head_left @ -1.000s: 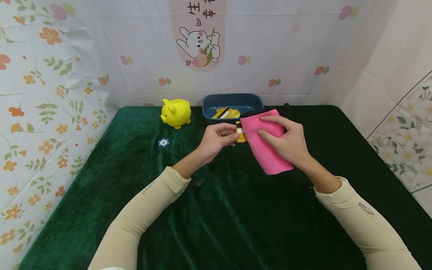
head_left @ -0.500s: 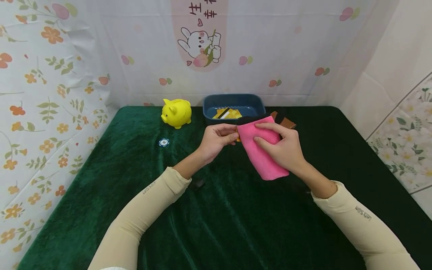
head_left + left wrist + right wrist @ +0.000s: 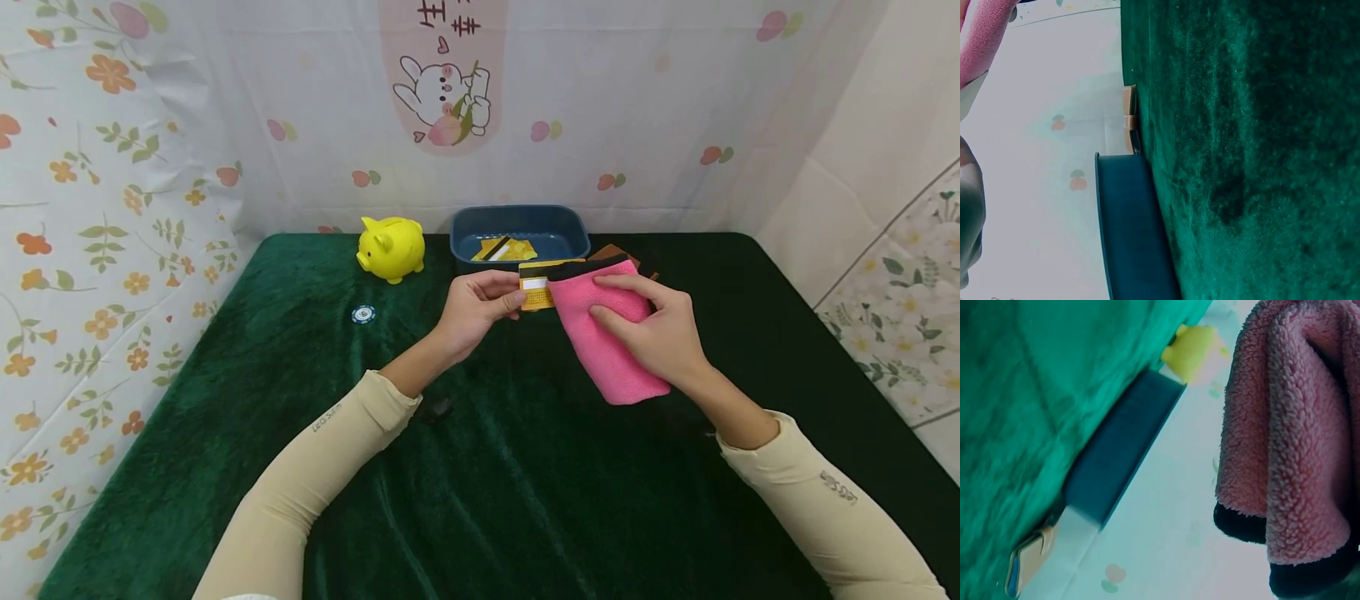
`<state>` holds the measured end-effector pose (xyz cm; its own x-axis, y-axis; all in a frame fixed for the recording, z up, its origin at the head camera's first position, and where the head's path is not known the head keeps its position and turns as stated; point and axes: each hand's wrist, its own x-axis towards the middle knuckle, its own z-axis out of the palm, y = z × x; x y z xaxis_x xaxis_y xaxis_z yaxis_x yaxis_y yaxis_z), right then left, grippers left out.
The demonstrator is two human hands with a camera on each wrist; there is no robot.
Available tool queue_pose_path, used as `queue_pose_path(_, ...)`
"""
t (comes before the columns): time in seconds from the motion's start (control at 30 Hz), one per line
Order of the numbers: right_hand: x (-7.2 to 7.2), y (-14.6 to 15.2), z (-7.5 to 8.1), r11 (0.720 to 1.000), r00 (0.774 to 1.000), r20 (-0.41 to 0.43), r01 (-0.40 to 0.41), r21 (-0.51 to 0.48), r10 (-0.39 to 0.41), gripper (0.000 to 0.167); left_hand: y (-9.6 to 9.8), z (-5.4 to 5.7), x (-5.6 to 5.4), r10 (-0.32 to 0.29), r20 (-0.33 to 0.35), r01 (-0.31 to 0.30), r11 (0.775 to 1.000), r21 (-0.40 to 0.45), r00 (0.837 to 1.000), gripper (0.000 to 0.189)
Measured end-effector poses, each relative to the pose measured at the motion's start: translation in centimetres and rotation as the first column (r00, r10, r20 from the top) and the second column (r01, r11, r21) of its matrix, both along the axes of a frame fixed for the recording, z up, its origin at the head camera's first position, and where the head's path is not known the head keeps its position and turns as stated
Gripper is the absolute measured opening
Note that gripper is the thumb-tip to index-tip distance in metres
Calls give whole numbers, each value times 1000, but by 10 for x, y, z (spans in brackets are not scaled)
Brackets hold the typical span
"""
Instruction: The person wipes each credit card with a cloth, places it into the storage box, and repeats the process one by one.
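My left hand (image 3: 476, 308) pinches the left end of a gold bank card (image 3: 536, 290) with a black stripe and a white strip. Over the card's right end lies a folded pink fleece cloth (image 3: 600, 337) with a black edge, gripped by my right hand (image 3: 663, 329), thumb on the near face. Part of the card is hidden behind the cloth. In the right wrist view the cloth (image 3: 1304, 437) hangs in thick folds and hides the fingers. The left wrist view catches only part of the left hand (image 3: 969, 212), with the card's pale corner (image 3: 970, 97) beside it.
Behind the hands stands a blue tray (image 3: 555, 215) with several gold cards (image 3: 504, 249) in it. A brown wallet-like item (image 3: 609, 251) is at its right. To the left are a yellow piggy bank (image 3: 392, 250) and a poker chip (image 3: 363, 314). Green velvet (image 3: 480, 500) covers the table.
The cloth first slid left over nearly all of the card, then back right with the right hand, baring more of the card. The left hand has hardly moved.
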<state>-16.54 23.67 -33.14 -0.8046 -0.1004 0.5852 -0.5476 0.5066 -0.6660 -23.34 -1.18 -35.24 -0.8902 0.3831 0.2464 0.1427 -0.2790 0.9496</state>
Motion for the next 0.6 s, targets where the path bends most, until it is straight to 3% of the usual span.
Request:
queue_pose_path(0.3,-8,10,8,998,999,-4,43,-54,-44,37,-5,2,-1,-36,1,36,999,10,999,28)
queue_pose_path(0.6,-16,-7,17,1000,991,-128,24,-12,-26,37,-2,1,-1,-37,6,37,999,36,999,24)
